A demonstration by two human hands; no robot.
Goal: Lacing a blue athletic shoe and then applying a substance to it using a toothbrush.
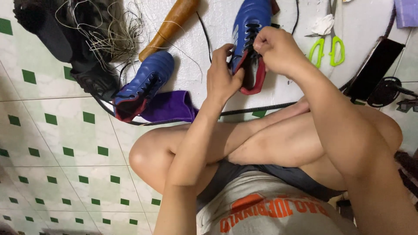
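A blue boot with black laces and a red lining (249, 26) lies on a white sheet in front of my crossed legs. My left hand (221, 76) grips its side near the opening. My right hand (278, 50) is closed over the laces near the tongue, fingers pinched together. A second matching blue boot (146, 82) lies to the left on its side, apart from both hands. A purple cloth (170, 106) sits beside it.
A wooden handle (170, 26) lies at the top, next to a tangle of thread (109, 30) and dark shoes (52, 30). Green-handled scissors (326, 48) and a dark phone (375, 67) lie to the right. Green-and-white floor tiles (56, 143) fill the left.
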